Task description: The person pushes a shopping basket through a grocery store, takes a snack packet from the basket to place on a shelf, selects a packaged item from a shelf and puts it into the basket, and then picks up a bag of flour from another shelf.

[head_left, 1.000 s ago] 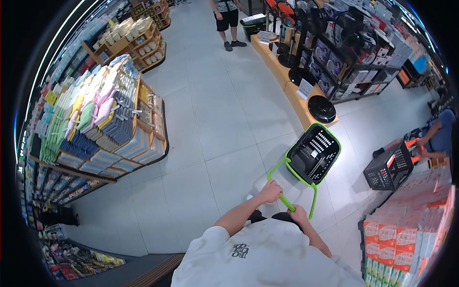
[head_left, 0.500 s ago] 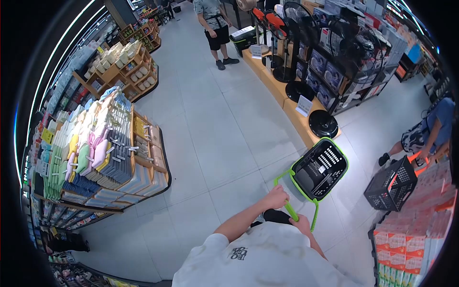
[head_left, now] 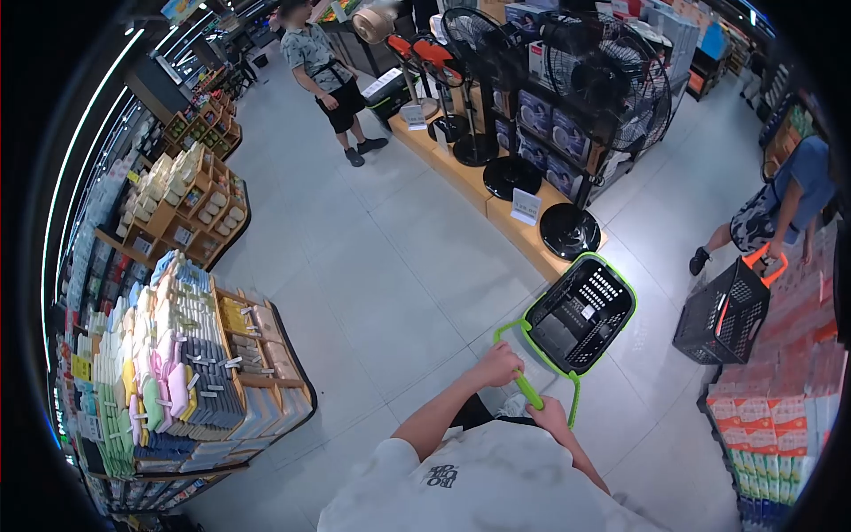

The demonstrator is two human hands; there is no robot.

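A black shopping basket point(head_left: 557, 335) with a bright green rim is in front of me, low over the floor. Its green handle point(head_left: 529, 390) is swung toward my body. My left hand point(head_left: 498, 364) is wrapped round the left part of the handle's grip. Closed on the grip's right part is my right hand point(head_left: 550, 415). Inside, the basket shows its slotted wall and a small white label, with no goods visible. Just beyond the basket is the round black base point(head_left: 570, 231) of a standing fan.
Standing fans point(head_left: 605, 80) line a wooden platform point(head_left: 532, 244) ahead. Stacked towels point(head_left: 160, 372) fill a display on the left. One person point(head_left: 330, 80) stands farther up the aisle. Another person point(head_left: 789, 195) at right holds a black basket point(head_left: 722, 315) beside stacked red-and-white packs point(head_left: 771, 417).
My view has turned to the right, so the fans and the far person appear farther left. Both hands still hold the handle. The orange handle of the other person's basket shows more plainly.
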